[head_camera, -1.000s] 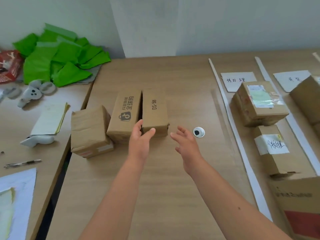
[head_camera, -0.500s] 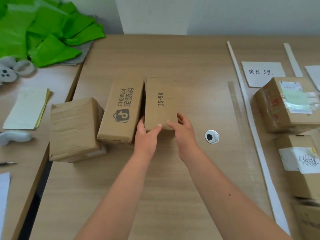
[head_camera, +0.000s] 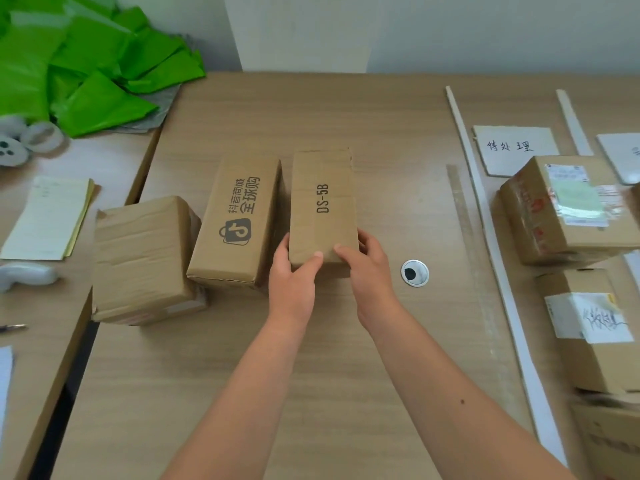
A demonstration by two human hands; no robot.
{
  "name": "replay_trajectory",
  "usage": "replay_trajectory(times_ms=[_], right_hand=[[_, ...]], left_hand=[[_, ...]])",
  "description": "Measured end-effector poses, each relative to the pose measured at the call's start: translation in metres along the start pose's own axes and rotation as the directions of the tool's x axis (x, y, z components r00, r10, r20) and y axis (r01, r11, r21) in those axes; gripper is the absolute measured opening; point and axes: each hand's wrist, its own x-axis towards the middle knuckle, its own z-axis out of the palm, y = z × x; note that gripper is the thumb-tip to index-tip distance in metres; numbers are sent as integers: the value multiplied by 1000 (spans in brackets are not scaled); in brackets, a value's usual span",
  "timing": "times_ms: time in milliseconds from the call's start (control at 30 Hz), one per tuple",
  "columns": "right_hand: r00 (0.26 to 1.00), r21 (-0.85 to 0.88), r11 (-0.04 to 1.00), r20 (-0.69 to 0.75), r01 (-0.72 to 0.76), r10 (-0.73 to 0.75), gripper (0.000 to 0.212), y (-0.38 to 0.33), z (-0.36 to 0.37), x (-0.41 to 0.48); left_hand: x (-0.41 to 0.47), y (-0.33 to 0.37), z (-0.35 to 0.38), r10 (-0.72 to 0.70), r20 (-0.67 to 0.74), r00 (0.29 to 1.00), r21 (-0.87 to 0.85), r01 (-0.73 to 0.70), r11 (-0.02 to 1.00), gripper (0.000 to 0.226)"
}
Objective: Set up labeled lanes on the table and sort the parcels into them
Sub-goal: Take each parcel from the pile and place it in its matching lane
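A narrow brown parcel marked DS-5B (head_camera: 322, 202) lies mid-table. My left hand (head_camera: 292, 278) grips its near left corner and my right hand (head_camera: 369, 268) grips its near right corner, thumbs on top. Beside it on the left lie a parcel printed with a shopping-bag logo (head_camera: 239, 220) and a plain crumpled parcel (head_camera: 142, 258). On the right, white strips (head_camera: 485, 216) mark lanes. A handwritten paper label (head_camera: 512, 148) heads the first lane, where a parcel with a shipping label (head_camera: 568, 209) and a smaller parcel with a scribbled sticker (head_camera: 592, 323) sit.
A round cable grommet (head_camera: 415, 273) sits in the table (head_camera: 346, 116) just right of my hands. A clear ruler (head_camera: 471, 258) lies beside the lane strip. The left desk holds green bags (head_camera: 79, 71), a notepad (head_camera: 48, 216), a white device (head_camera: 24, 275) and a pen (head_camera: 12, 328).
Both hands reached forward from open in the air and closed on the near end of the DS-5B parcel. The view has shifted closer and down.
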Motion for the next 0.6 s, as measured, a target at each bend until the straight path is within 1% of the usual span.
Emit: replay_trajectory(times_ms=[133, 267, 400, 500, 567, 600], right_hand=[[1000, 31, 999, 6, 29, -29, 41, -12, -21, -34], [997, 59, 995, -13, 82, -81, 43, -26, -48, -75], [986, 51, 986, -57, 158, -155, 47, -33, -90, -126], [973, 79, 973, -104, 215, -207, 50, -37, -125, -166], [966, 102, 967, -138, 233, -218, 54, -39, -150, -191], [963, 112, 964, -150, 239, -222, 51, -39, -163, -204]], left_hand=[[-36, 13, 5, 38, 27, 999, -7, -38, 999, 51], [-81, 31, 10, 100, 80, 992, -7, -100, 995, 44], [-139, 38, 19, 128, 173, 977, -65, -118, 991, 47], [-185, 38, 30, 161, 241, 957, -124, -134, 983, 47], [-211, 35, 39, 166, 293, 941, -128, -134, 983, 47], [-226, 35, 44, 165, 318, 934, -130, -130, 983, 47]])
